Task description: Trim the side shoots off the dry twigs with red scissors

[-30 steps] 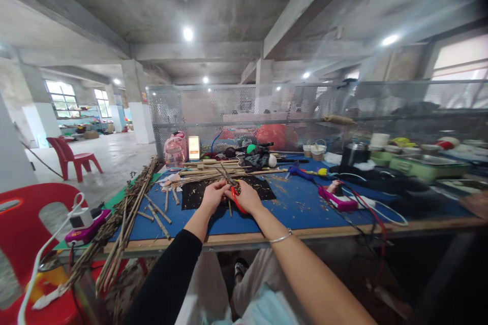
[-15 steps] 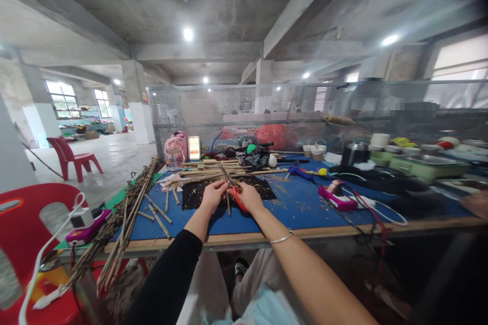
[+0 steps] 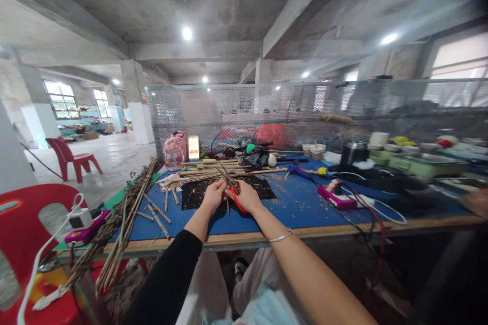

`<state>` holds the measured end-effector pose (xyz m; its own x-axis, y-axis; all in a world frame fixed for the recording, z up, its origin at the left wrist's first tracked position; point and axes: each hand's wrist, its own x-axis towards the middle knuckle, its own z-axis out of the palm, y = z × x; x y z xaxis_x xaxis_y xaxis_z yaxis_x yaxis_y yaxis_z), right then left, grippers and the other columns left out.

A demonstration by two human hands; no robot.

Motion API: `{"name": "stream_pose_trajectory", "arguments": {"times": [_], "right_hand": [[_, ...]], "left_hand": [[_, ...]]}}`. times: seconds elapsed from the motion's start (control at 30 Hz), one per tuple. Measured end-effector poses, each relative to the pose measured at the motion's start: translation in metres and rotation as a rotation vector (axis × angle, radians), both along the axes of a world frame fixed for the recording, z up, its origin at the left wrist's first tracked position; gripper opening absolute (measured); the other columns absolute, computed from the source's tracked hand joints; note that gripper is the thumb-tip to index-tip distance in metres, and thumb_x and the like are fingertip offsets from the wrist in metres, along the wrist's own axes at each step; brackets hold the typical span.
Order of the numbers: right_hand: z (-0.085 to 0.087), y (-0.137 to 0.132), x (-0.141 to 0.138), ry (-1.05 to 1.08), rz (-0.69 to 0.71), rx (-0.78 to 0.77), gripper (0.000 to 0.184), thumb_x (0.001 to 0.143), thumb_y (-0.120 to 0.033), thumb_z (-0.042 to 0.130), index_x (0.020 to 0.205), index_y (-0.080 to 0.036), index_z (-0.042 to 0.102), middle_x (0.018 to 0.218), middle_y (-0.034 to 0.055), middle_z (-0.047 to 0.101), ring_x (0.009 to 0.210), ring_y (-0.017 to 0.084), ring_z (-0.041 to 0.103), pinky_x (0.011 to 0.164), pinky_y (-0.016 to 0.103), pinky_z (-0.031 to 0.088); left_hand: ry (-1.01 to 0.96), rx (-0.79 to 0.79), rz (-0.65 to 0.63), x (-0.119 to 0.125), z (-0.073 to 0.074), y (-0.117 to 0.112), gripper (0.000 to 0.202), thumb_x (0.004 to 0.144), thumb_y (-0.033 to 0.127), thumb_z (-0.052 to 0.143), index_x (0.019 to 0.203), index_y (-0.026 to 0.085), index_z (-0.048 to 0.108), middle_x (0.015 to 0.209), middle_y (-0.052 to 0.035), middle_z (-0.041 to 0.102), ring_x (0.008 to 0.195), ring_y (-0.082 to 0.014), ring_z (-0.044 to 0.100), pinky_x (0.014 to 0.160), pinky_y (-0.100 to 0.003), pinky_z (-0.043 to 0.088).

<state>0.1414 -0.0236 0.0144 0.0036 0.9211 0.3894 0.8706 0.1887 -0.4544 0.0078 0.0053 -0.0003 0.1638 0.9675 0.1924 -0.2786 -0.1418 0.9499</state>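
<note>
My right hand [image 3: 247,197] is closed around a pair of scissors [image 3: 239,201] with red handles. Their blades point up and to the left, and they look parted. Close beside it, my left hand [image 3: 214,196] pinches a thin dry stick [image 3: 227,207], whose lower end shows between the two hands; fingers hide its upper part. Both hands are over a black cloth [image 3: 263,188] strewn with plant scraps. Behind them lies a pile of long dry stalks [image 3: 206,175]. Short cut stick pieces [image 3: 159,221] are to the left of my left hand.
A bundle of dried branches [image 3: 127,213] runs along the left table edge. Purple power strips [image 3: 343,200] with cables lie at right and far left. A lit phone [image 3: 193,147], a pink bag [image 3: 175,150] and a mesh screen [image 3: 198,111] stand behind. A person's hand [image 3: 476,202] is at far right.
The scissors and right hand have shifted slightly, and the blades look wider apart now. The stick's lower end has tilted a little and less of it shows. My left hand stays nearly in place.
</note>
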Motion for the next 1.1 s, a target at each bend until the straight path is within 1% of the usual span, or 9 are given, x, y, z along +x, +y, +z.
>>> {"name": "stream_pose_trajectory", "arguments": {"times": [0.13, 0.33, 0.53, 0.67, 0.77, 0.97, 1.1], "right_hand": [[0.003, -0.003, 0.0, 0.006, 0.009, -0.056, 0.056, 0.072, -0.068, 0.041, 0.097, -0.021, 0.054, 0.091, 0.0061, 0.063, 0.084, 0.019, 0.059, 0.064, 0.024, 0.036], [0.004, -0.006, 0.002, -0.016, -0.025, -0.023, 0.056, 0.071, -0.071, 0.037, 0.088, -0.021, 0.057, 0.084, 0.006, 0.065, 0.08, 0.02, 0.06, 0.06, 0.024, 0.035], [0.003, -0.005, 0.003, -0.061, -0.037, -0.024, 0.056, 0.07, -0.071, 0.039, 0.088, -0.021, 0.059, 0.085, 0.0075, 0.066, 0.082, 0.021, 0.06, 0.063, 0.025, 0.037], [0.002, -0.006, 0.003, -0.054, -0.028, -0.029, 0.058, 0.069, -0.071, 0.04, 0.094, -0.022, 0.058, 0.089, 0.007, 0.065, 0.084, 0.021, 0.06, 0.065, 0.026, 0.037], [0.001, -0.005, 0.002, -0.018, 0.021, -0.037, 0.058, 0.067, -0.07, 0.044, 0.098, -0.022, 0.055, 0.091, 0.0055, 0.063, 0.084, 0.02, 0.059, 0.064, 0.024, 0.036], [-0.003, 0.001, 0.001, 0.023, 0.054, -0.003, 0.055, 0.07, -0.068, 0.043, 0.097, -0.021, 0.053, 0.094, 0.0059, 0.062, 0.085, 0.019, 0.058, 0.063, 0.024, 0.036], [-0.002, 0.002, -0.001, -0.009, 0.049, 0.024, 0.054, 0.071, -0.066, 0.044, 0.095, -0.019, 0.054, 0.094, 0.0067, 0.061, 0.088, 0.019, 0.057, 0.066, 0.024, 0.036]], "left_hand": [[0.041, 0.042, -0.032, -0.001, 0.001, -0.002, 0.041, 0.064, 0.042, 0.065, 0.091, 0.012, 0.064, 0.067, -0.0016, 0.058, 0.049, -0.0055, 0.045, 0.041, -0.015, 0.035], [0.045, -0.039, -0.008, -0.003, 0.007, -0.009, 0.045, 0.061, 0.044, 0.067, 0.093, 0.013, 0.063, 0.061, 0.0005, 0.056, 0.046, -0.0044, 0.043, 0.043, -0.016, 0.038], [0.033, -0.076, 0.025, -0.003, 0.01, -0.011, 0.04, 0.054, 0.039, 0.073, 0.079, 0.01, 0.062, 0.06, -0.0018, 0.058, 0.047, -0.0055, 0.049, 0.047, -0.018, 0.042], [0.017, -0.057, 0.033, -0.003, 0.008, -0.008, 0.039, 0.058, 0.04, 0.07, 0.082, 0.011, 0.063, 0.065, -0.0022, 0.06, 0.048, -0.0049, 0.049, 0.045, -0.016, 0.04], [0.04, -0.049, 0.023, -0.003, 0.006, -0.006, 0.039, 0.062, 0.043, 0.067, 0.085, 0.011, 0.063, 0.068, -0.003, 0.061, 0.048, -0.0054, 0.049, 0.044, -0.017, 0.04], [0.148, 0.044, 0.011, -0.002, 0.003, -0.005, 0.04, 0.068, 0.045, 0.06, 0.093, 0.014, 0.064, 0.058, 0.001, 0.056, 0.043, -0.0053, 0.043, 0.04, -0.017, 0.037], [0.159, 0.07, 0.004, -0.001, 0.003, -0.005, 0.037, 0.069, 0.044, 0.059, 0.091, 0.013, 0.064, 0.057, 0.0013, 0.055, 0.043, -0.0057, 0.043, 0.04, -0.017, 0.037]]}}
